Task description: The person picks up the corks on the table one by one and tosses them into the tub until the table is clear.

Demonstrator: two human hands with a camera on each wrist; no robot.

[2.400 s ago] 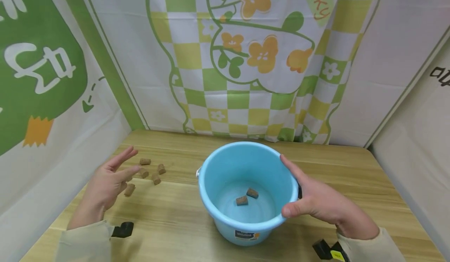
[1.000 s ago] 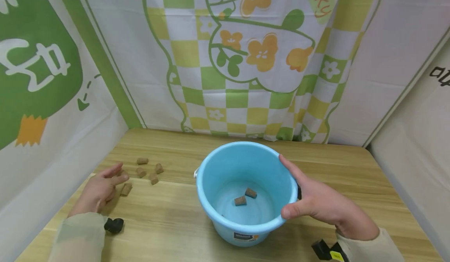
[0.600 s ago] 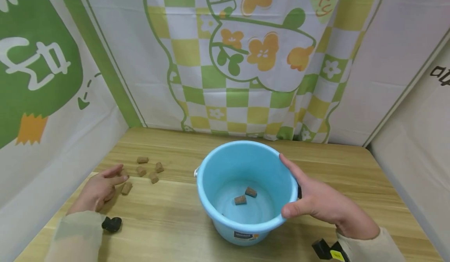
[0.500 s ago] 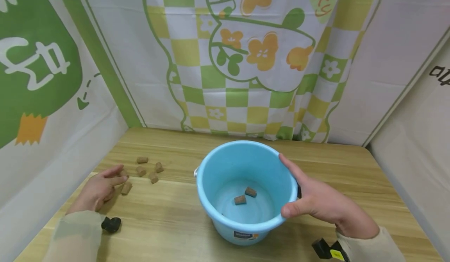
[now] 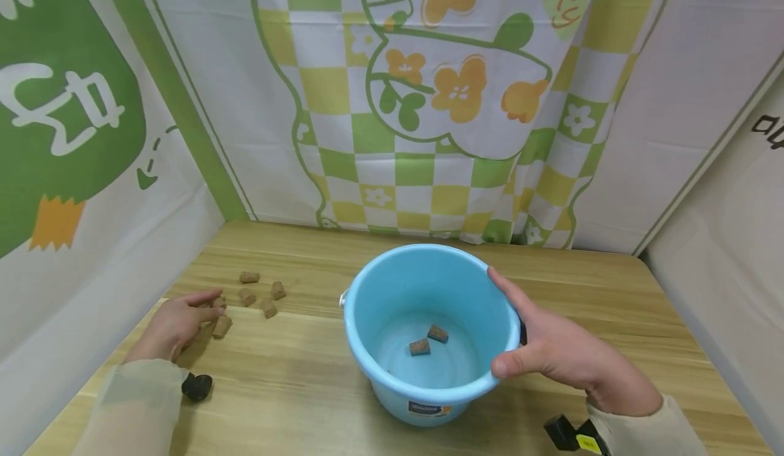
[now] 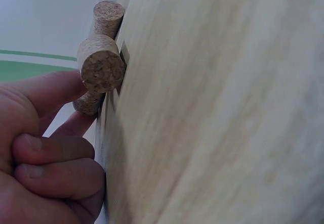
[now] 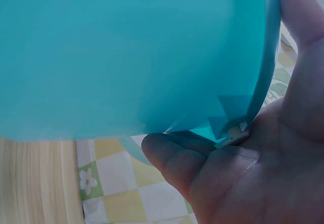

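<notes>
At the table's left, my left hand has its thumb and index finger on either side of a cork, pinching it at the tabletop. In the left wrist view that cork is partly hidden behind a nearer cork, and the other fingers are curled in. A light blue bucket stands upright at the middle, with two corks on its bottom. My right hand grips the bucket's right rim, thumb in front; in the right wrist view its fingers lie against the outer wall.
Several loose corks lie beside and beyond my left hand on the wooden table. A white printed curtain wall rises behind the table, with fabric walls at left and right. The bucket's white handle joint sticks out left.
My left hand has come down and leftward from above the corks to the table, and its thumb and index finger have closed around one cork. The right hand and bucket have hardly moved.
</notes>
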